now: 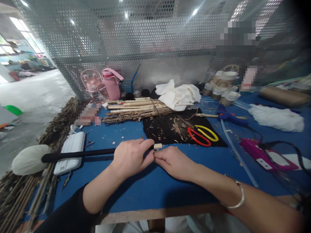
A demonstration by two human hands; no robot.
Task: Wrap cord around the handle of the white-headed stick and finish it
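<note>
"Behind the blue tabletop (pixel 136 197), what is the biggest thing?"

"It is the metal screen (pixel 150 35), full of small holes. After it comes the tabletop, and on this lies a black cloth (pixel 159 133) with pale shavings."

"Where is the black stick (pixel 97 152)?"

"It goes sideways above the left part of the tabletop. It passes over the white case (pixel 73 140), and its far end overlaps the white ball (pixel 29 160) in the view; whether they touch, I cannot tell."

"And the hands?"

"The left hand (pixel 131 157) closes around the stick near its right end. The right hand (pixel 178 163) is just beside, fingers and thumb pressed together; whether it pinches something, I cannot tell."

"Is something smaller near them?"

"Yes, the scissors (pixel 198 128), with one red and one yellow handle, partly on the cloth. Smallest is the pale tip (pixel 157 146), which shows between the two hands."
</note>
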